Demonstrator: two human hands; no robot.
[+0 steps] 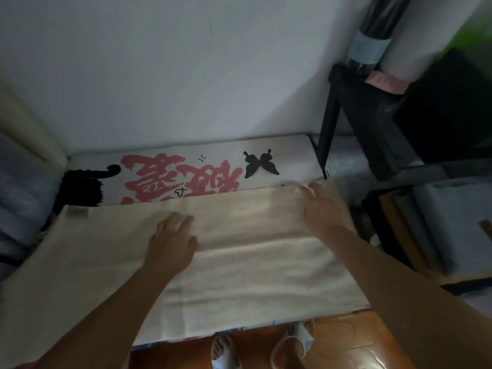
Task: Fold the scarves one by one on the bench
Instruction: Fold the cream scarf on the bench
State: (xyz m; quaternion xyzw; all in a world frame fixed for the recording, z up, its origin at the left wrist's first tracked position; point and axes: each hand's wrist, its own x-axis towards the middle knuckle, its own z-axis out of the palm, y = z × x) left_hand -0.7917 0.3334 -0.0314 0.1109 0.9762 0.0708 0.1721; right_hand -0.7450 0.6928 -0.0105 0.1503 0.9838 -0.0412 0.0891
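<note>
both hands lie flat, fingers straight, on the cream scarf (239, 251): the left hand (171, 242) on its middle, the right hand (320, 207) by its far right corner. the scarf is spread across the bench (292, 158), covering its near part.

Left hand (173, 241) lies flat, fingers straight, palm down; right hand (322, 209) reaches farther forward, fingers extended; both forearms bare.
</note>
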